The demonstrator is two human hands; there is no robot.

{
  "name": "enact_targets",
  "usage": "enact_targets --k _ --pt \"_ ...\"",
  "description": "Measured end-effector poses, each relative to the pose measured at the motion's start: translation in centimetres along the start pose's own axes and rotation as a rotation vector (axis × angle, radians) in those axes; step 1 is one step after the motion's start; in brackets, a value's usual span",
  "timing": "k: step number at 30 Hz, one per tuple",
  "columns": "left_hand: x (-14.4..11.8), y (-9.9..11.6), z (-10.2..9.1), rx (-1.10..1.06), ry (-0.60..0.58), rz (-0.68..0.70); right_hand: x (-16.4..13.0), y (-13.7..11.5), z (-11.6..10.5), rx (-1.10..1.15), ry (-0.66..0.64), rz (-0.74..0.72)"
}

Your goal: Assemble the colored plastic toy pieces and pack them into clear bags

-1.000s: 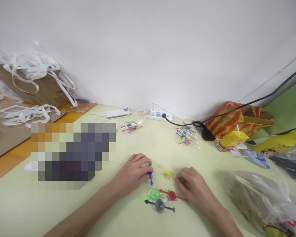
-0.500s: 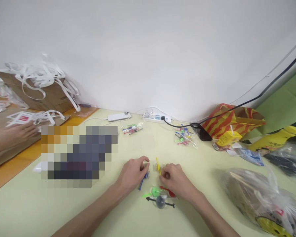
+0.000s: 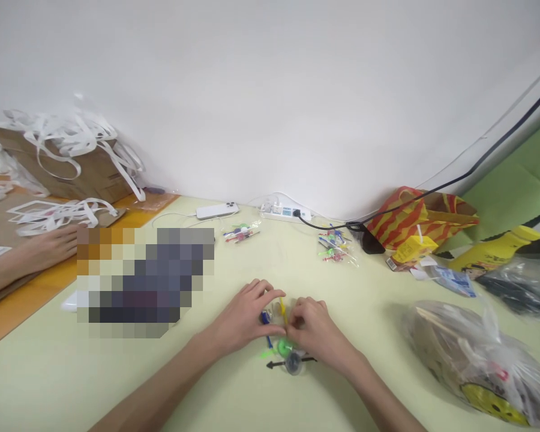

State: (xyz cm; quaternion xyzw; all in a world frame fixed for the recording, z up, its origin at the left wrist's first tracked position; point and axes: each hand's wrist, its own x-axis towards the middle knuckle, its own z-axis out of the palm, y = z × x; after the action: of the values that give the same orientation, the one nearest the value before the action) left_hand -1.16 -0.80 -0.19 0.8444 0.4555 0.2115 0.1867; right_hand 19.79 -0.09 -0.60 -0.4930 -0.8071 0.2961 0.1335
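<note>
My left hand [image 3: 247, 317] is open, thumb and index finger spread apart around a small yellow plastic arrow toy [image 3: 283, 308] with a clear round part. My right hand [image 3: 309, 327] is closed, its fingertips pinched at the yellow toy's right side. Beneath my left hand lies a blue arrow toy [image 3: 269, 341], partly hidden by the fingers. Closer to me on the table are a green arrow toy [image 3: 285, 347] and a black arrow toy [image 3: 293, 363] with a clear dome. My right hand covers the black toy's right end.
Bagged bundles of similar toys [image 3: 242, 233] [image 3: 335, 246] lie farther back. A white phone [image 3: 216, 210] and a power strip [image 3: 288, 211] sit by the wall. A plastic-wrapped bag [image 3: 468, 360] stands at right, beyond it a yellow drink carton [image 3: 411, 252]. Another person's hand [image 3: 56, 247] rests at left.
My left hand has moved right and spread its thumb and index finger around the yellow arrow toy. My right hand has shifted slightly left, and the red toy is now hidden.
</note>
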Motion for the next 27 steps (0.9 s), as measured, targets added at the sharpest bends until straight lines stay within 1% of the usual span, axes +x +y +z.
enact_targets --k 5,10,14,21,27 --pt "-0.2 -1.8 -0.3 -0.083 -0.077 -0.004 -0.2 0.2 -0.5 0.104 -0.012 0.073" --pt "-0.4 -3.0 -0.5 -0.162 -0.086 -0.029 -0.1 -0.1 -0.9 0.149 -0.052 0.125" --pt "-0.3 -3.2 -0.2 -0.183 -0.043 0.0 0.1 -0.7 -0.9 0.122 -0.07 0.145" --pt "0.2 -2.3 0.6 -0.169 0.108 -0.025 0.4 -2.0 -0.6 0.096 -0.084 0.172" --pt "0.6 -1.9 1.1 -0.156 0.133 -0.011 0.5 -1.8 -0.3 0.104 -0.09 0.13"
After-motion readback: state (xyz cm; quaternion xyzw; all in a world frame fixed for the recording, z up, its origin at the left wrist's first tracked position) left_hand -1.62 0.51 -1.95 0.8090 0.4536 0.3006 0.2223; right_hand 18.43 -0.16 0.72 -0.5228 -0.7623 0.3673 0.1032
